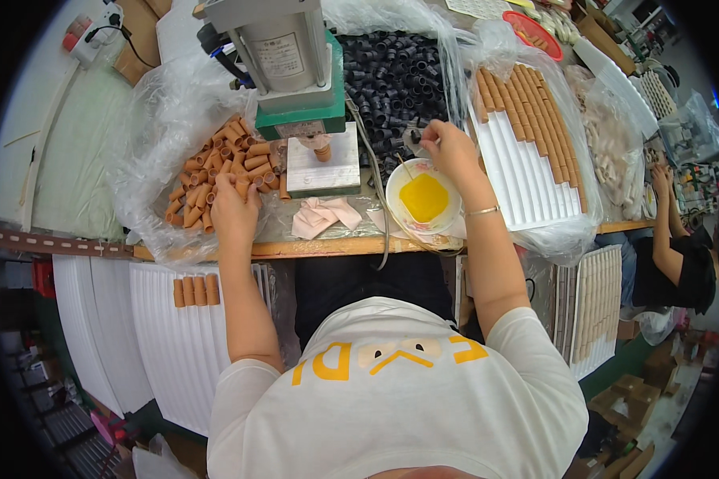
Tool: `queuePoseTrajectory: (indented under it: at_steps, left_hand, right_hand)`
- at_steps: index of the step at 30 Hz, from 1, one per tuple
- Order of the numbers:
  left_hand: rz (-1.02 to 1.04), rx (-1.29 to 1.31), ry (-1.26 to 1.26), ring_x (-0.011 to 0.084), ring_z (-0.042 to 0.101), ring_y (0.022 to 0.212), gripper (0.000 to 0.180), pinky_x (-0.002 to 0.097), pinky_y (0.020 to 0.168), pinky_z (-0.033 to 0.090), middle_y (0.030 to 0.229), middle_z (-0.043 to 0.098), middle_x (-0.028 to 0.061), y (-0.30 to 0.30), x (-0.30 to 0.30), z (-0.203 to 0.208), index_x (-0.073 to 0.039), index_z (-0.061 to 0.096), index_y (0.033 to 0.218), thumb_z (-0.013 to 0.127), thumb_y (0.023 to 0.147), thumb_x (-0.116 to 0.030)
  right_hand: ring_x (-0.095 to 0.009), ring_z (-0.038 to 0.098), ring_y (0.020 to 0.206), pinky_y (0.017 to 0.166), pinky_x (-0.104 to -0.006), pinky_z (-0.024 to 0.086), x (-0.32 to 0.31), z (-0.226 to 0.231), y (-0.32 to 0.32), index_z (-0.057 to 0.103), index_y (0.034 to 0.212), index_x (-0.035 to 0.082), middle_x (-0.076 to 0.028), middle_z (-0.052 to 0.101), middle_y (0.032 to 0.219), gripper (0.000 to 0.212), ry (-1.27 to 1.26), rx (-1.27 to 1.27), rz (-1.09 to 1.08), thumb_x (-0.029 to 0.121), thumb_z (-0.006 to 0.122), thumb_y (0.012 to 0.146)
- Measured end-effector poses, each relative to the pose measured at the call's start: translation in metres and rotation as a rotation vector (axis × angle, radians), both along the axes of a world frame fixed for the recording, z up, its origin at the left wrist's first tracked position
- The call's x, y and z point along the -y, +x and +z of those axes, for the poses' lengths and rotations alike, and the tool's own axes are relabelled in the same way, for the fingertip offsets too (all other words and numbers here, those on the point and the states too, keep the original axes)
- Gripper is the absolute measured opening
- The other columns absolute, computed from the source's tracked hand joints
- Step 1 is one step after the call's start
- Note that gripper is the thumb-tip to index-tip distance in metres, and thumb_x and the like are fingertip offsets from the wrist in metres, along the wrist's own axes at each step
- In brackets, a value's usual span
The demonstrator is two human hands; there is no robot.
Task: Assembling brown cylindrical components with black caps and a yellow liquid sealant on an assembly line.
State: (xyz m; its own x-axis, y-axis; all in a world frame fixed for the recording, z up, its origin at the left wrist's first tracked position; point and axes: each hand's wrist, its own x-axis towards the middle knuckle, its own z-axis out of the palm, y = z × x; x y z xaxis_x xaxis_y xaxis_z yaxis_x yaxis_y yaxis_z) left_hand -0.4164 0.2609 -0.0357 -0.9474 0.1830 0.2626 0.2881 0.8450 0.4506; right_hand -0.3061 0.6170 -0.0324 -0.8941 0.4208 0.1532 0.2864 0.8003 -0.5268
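Observation:
At the left, my left hand reaches into a heap of short brown tubes, its fingers closed around one tube at the near edge. My right hand is raised over the rim of a floral bowl holding yellow liquid. Its fingertips pinch a small black plastic ring, close to the pile of black rings. Between the hands stands a green and silver press. Another brown tube stands upright beneath its head, on a metal block.
A folded pink cloth lies before the press. To the right, a white ridged tray carries rows of brown tubes. A hose runs beside the press. Another ridged tray sits below the table's left edge. A co-worker sits far right.

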Motion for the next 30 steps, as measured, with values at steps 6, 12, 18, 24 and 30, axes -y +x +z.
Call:
queuePoseTrajectory:
  at_steps: [6, 12, 18, 24, 30]
  left_hand:
    - [-0.033, 0.136, -0.188, 0.0421, 0.064, 0.086, 0.038, 0.0462, 0.076, 0.049, 0.089, 0.066, 0.0212, -0.007, 0.001, -0.002, -0.003, 0.049, 0.105, 0.073, 0.078, -0.017]
    - [0.007, 0.056, 0.048, 0.0353, 0.065, 0.087, 0.036, 0.0403, 0.076, 0.050, 0.093, 0.067, 0.0160, -0.003, 0.002, -0.005, -0.005, 0.055, 0.099, 0.078, 0.072, -0.016]
    - [-0.063, 0.262, 0.887, 0.0241, 0.063, 0.097, 0.034, 0.0359, 0.083, 0.050, 0.110, 0.065, 0.0142, 0.011, 0.024, 0.000, -0.003, 0.054, 0.106, 0.074, 0.079, -0.009]
    - [-0.273, 0.933, 1.684, 0.0202, 0.061, 0.103, 0.034, 0.0305, 0.085, 0.052, 0.131, 0.053, 0.0169, 0.056, -0.041, 0.005, -0.001, 0.050, 0.118, 0.065, 0.087, -0.003]
    - [-0.029, 1.364, 1.948, 0.0189, 0.060, 0.104, 0.038, 0.0343, 0.090, 0.053, 0.120, 0.058, 0.0092, 0.083, -0.100, -0.004, -0.001, 0.048, 0.126, 0.063, 0.092, -0.008]
  right_hand:
    - [-0.030, 0.065, 0.090, 0.076, -0.0396, 0.051, -0.015, -0.025, -0.016, 0.076, 0.093, 0.014, -0.011, 0.065, 0.094, 0.017, 0.084, 0.137, -0.037, 0.021, 0.071, 0.078]
    - [-0.031, 0.064, 0.087, 0.077, -0.0403, 0.051, -0.023, -0.033, -0.044, 0.076, 0.088, 0.013, -0.012, 0.063, 0.093, 0.013, 0.135, -0.019, -0.095, 0.020, 0.072, 0.078]
    - [-0.031, 0.062, 0.080, 0.072, -0.0408, 0.050, -0.007, -0.003, -0.008, 0.070, 0.080, 0.010, -0.011, 0.059, 0.089, 0.003, 0.035, -0.163, -0.008, 0.012, 0.070, 0.078]
    - [-0.021, 0.058, 0.086, 0.074, -0.0393, 0.039, 0.042, 0.017, 0.071, 0.070, 0.078, 0.013, -0.005, 0.058, 0.090, 0.006, 0.372, -0.189, 0.299, 0.011, 0.067, 0.074]
    - [-0.019, 0.055, 0.092, 0.079, -0.0390, 0.034, 0.048, -0.005, 0.072, 0.071, 0.080, 0.013, -0.004, 0.058, 0.096, 0.009, 0.431, -0.280, 0.300, 0.012, 0.065, 0.074]
